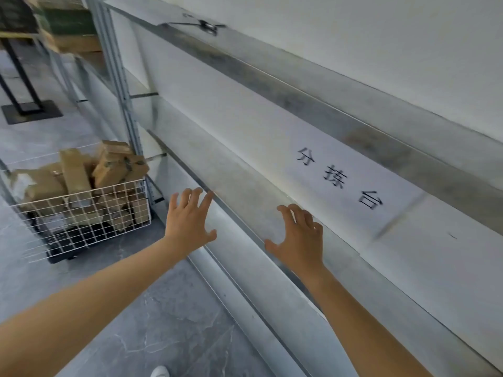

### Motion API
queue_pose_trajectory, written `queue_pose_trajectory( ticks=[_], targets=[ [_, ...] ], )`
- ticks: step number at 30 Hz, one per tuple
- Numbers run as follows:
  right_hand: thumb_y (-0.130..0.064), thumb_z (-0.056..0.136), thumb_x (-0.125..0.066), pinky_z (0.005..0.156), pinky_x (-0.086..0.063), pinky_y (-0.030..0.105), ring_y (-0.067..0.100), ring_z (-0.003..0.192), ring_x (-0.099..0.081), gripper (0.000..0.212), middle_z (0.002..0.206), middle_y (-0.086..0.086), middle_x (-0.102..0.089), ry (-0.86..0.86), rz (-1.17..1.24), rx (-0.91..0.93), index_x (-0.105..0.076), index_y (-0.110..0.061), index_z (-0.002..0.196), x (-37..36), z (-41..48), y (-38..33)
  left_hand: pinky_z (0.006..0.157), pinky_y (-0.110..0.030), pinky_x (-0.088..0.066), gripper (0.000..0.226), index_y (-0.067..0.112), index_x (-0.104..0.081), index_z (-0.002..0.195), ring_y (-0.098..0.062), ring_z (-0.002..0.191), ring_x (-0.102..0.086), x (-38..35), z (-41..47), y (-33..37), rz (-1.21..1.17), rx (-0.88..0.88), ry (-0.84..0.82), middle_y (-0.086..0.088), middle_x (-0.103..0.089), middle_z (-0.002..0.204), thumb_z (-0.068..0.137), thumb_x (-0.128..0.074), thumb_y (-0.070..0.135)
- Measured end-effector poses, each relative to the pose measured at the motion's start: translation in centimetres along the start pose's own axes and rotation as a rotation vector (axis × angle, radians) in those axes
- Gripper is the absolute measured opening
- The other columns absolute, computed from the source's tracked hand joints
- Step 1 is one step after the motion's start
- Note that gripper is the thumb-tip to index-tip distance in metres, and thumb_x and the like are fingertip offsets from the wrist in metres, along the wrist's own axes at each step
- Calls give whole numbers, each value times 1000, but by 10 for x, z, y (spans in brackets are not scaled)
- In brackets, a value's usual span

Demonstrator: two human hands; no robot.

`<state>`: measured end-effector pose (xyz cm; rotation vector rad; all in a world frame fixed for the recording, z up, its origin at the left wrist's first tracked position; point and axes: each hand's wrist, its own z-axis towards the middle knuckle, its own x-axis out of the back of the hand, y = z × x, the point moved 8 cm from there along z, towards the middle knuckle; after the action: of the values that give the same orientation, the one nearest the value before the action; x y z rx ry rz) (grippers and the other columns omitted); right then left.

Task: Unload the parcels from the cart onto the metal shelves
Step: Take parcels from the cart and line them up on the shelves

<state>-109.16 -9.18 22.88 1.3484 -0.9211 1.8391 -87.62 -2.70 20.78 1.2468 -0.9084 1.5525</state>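
The metal shelves (239,186) are running along the right side of the view in several grey tiers, against a white wall. No parcel is lying on the parts in view.

The wire cart (81,194) is standing on the floor at the left end of the shelving, just beside the upright post (119,85). It is holding a loose pile of brown cardboard parcels (76,172). The topmost are rising above its rim, several are tilting, and some are showing dark tape. All the parcels in view are sitting in the cart, well apart from both hands.

The grey veined floor (163,322) is filling the lower left. A white paper sign (340,175) with three black characters is lying flat on the middle tier. Stacked cartons (70,25) are showing at the top left, blurred. A black stand (30,110) is resting on the floor below them.

The left hand (189,223) is reaching over the front edge of the middle tier, its fingers (201,205) apart and straight, holding nothing. The right hand (298,240) is hovering over the same tier near the sign, its fingers (296,216) apart and slightly bent, holding nothing. Contact with the metal cannot be told.

A small metal clip (206,25) is lying on the top tier. A white shoe tip (160,371) is showing at the bottom edge.
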Motion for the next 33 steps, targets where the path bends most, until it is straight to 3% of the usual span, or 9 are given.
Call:
queue_pose_trajectory(
  ticks=[6,10,12,15,28,33],
  targets=[
    [-59,67,-70,97,-37,47,29,130,-39,82,145,3,-40,-39,-13,102,-44,-25,136,-31,72,-101,109,-55,-24,99,17,-32,143,-33,127,-37,-9,13,-128,82,161,-21,-11,-42,137,63,-68,63],
    [-67,70,-63,103,-32,46,28,136,-29,89,152,3,-26,-81,-28,159,-32,-26,143,-50,116,-169,109,-56,-24,101,18,-28,145,-33,129,-34,-12,18,-205,113,247,-47,-10,-38,140,65,-66,65],
    [-68,70,-61,103,-32,46,27,135,-28,90,152,3,-26,-81,-18,184,-31,-25,143,-58,135,-202,107,-57,-27,101,17,-31,145,-34,129,-36,-10,19,-241,120,283,-22,-11,-40,139,63,-67,65],
    [-68,70,-62,102,-34,46,27,133,-31,89,149,3,-29,-80,24,224,-33,-24,142,-70,157,-248,110,-54,-19,100,21,-19,148,-32,135,-26,-11,20,-288,117,340,-40,-8,-30,146,70,-60,66],
    [-65,77,-59,102,-35,45,30,133,-32,83,149,8,-24,-221,73,396,-29,-23,141,-131,235,-387,105,-46,-31,97,24,-16,146,-31,132,-28,-34,30,-416,115,550,-81,-7,-27,145,70,-56,70],
    [-67,77,-57,101,-37,44,31,132,-33,84,148,9,-24,-277,88,457,-26,-23,142,-164,287,-432,102,-48,-32,95,22,-24,142,-32,128,-33,-46,59,-464,101,604,-80,-8,-33,141,67,-62,66]
  ],
)
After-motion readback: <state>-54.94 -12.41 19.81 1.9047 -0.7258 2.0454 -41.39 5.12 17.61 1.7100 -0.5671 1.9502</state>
